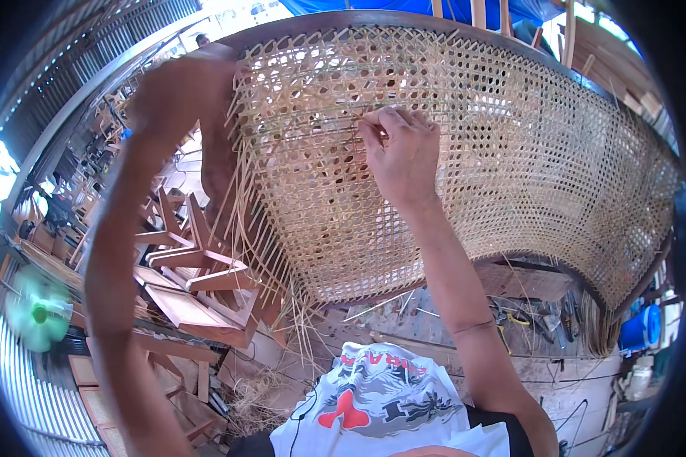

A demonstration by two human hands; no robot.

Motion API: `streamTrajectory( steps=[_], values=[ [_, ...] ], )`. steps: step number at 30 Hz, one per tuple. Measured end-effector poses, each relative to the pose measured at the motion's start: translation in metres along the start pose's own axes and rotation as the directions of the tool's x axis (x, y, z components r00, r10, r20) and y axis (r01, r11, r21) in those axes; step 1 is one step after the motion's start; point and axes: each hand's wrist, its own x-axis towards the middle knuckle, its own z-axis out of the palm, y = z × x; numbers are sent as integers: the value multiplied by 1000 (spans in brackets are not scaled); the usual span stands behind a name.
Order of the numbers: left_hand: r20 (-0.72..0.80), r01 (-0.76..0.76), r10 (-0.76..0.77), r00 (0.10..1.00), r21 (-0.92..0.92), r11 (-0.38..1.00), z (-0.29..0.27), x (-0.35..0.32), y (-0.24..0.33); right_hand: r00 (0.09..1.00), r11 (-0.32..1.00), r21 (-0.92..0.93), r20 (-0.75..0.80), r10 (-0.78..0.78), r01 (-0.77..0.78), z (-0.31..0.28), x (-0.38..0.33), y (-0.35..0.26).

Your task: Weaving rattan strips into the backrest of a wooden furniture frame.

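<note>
Fingers of the left hand (219,164) go behind the left edge of the pale woven cane panel (511,152), their grip hidden. At the panel's upper middle, the right hand (401,156) pinches a thin cane strand (312,135).

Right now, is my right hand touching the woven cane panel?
Touching: the head view shows the right hand with its fingertips pinching a strand on the woven cane panel.

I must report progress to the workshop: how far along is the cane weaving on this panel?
Most of the pale woven cane panel already shows a regular open mesh. The right hand pinches a strand in the upper left part; the left hand is hidden behind the panel's edge. Loose pale cane strands hang unwoven along the left edge, so that side remains.
</note>
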Motion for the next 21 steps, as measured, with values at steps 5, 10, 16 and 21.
streamTrajectory(
  steps=[5, 10, 16, 21],
  values=[
    [-9, -51, 50, 999, -134, 990, -84, -19, -92, 999, 917, 400, 52, -12, -10, 5, 53, -35],
    [38, -80, 119, 992, -540, 838, -76, -2, -75, 987, 257, 966, 69, -146, -30, -10, 81, -61],
    [-38, -207, 226, 973, -569, 796, 11, -6, 23, 968, 669, 702, 147, 202, -246, -34, 18, -10],
    [290, 12, 147, 946, -482, 876, 25, 6, 82, 967, 771, 587, 102, 234, -248, -20, 2, 23]
  ],
)
